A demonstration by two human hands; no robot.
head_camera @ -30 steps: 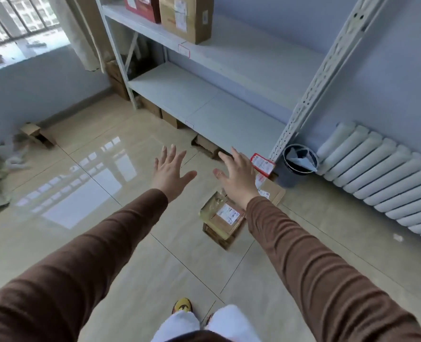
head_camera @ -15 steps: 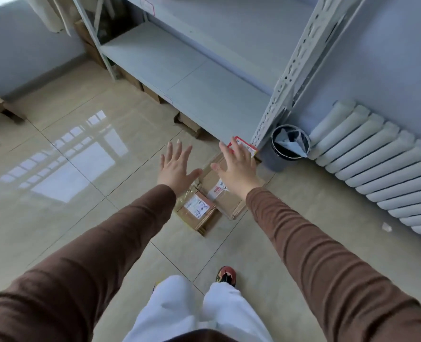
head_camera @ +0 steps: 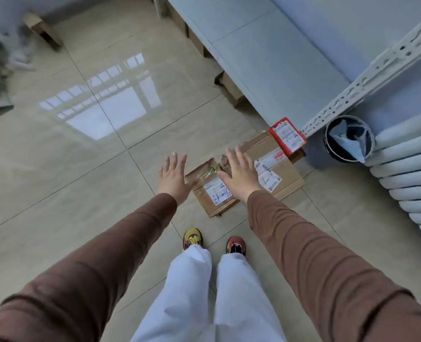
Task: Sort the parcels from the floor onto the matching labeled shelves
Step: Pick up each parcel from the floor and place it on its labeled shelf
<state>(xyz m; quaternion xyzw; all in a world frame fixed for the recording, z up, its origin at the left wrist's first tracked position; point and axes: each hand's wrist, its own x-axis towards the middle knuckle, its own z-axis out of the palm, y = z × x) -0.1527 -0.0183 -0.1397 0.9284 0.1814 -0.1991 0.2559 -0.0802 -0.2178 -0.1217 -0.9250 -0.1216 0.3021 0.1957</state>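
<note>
Both hands, the left hand (head_camera: 173, 178) and right hand (head_camera: 237, 177), are hovering spread and empty over the small taped parcel (head_camera: 213, 191), which is lying unsorted beside the larger parcel (head_camera: 278, 166) and the red parcel (head_camera: 287, 135).

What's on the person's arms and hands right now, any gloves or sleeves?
Both arms wear long brown sleeves, slightly creased, ending at the wrists. The left hand and right hand are bare: no gloves, and no rings or watch that I can see.
</note>
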